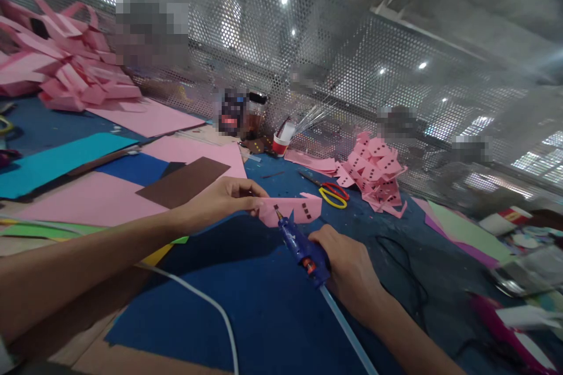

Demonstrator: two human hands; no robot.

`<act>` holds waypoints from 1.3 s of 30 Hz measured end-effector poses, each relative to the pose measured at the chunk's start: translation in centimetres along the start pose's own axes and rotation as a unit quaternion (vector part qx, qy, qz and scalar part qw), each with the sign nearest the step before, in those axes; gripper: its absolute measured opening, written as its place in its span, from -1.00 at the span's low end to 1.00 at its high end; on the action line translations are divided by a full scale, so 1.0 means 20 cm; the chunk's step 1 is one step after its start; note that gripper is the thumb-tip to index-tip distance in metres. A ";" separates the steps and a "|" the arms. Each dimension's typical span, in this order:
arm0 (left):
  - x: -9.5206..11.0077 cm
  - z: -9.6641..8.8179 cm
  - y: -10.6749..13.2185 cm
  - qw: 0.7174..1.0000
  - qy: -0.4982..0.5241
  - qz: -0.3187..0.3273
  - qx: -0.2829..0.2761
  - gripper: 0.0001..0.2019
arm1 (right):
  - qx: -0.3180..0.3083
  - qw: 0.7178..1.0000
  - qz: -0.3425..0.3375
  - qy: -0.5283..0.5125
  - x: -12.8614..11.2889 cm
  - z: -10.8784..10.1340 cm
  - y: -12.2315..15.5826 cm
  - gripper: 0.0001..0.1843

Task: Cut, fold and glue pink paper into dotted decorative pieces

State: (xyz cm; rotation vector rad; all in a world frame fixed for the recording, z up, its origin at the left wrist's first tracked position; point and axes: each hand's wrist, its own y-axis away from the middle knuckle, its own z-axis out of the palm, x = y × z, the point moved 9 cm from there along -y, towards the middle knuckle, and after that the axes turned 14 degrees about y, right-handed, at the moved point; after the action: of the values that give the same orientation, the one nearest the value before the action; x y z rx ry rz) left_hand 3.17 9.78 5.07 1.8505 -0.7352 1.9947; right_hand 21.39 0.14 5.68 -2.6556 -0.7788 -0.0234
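Observation:
My left hand [220, 202] pinches a pink paper cut-out [292, 208] with small dark squares on it, holding it just above the blue table cover [246, 299]. My right hand [347, 269] grips a blue hot glue gun [303, 249]. The gun's nozzle touches the lower edge of the pink piece. A clear glue stick [347, 331] sticks out of the gun's back toward me. A white cord [206, 304] runs across the table under my left forearm.
Yellow-and-red scissors [332, 193] lie beyond the pink piece. A heap of pink cut-outs [376, 173] sits at the right, pink strips [61, 70] pile at far left. Coloured sheets [88, 187] cover the left. A red-and-white cup [281, 140] stands by the perforated metal screen [352, 70].

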 end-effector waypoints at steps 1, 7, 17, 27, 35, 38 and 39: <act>0.00 0.00 0.00 1.000 0.001 0.001 -0.001 -0.81 | 0.000 1.000 0.000 -0.001 0.00 0.00 0.00 -0.86; -0.01 0.00 0.00 1.000 0.000 -0.002 -0.002 -0.81 | -0.001 1.000 0.000 0.010 0.00 0.00 -0.01 -0.86; -0.01 0.00 0.00 1.000 0.004 -0.004 -0.002 -0.81 | 0.001 1.000 0.000 0.010 -0.01 0.00 -0.01 -0.89; 0.01 0.01 0.01 1.000 0.004 -0.010 0.008 -0.82 | 0.002 1.000 0.002 0.017 0.00 0.00 0.00 -0.88; 0.01 0.00 0.01 1.000 0.002 -0.008 0.004 -0.81 | -0.008 1.000 0.002 0.010 0.00 0.01 -0.01 -0.88; 0.00 0.00 0.01 1.000 -0.001 -0.008 0.002 -0.81 | -0.003 1.000 0.003 0.016 0.00 0.00 0.00 -0.88; 0.00 0.00 0.01 1.000 -0.001 -0.008 0.002 -0.81 | -0.001 1.000 0.005 0.017 0.00 0.00 -0.01 -0.88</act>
State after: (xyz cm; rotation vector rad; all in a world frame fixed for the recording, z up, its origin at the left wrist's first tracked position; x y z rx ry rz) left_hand 3.17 9.62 5.09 1.8550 -0.7145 1.9868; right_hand 21.31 0.23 5.65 -2.6530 -0.7551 -0.0660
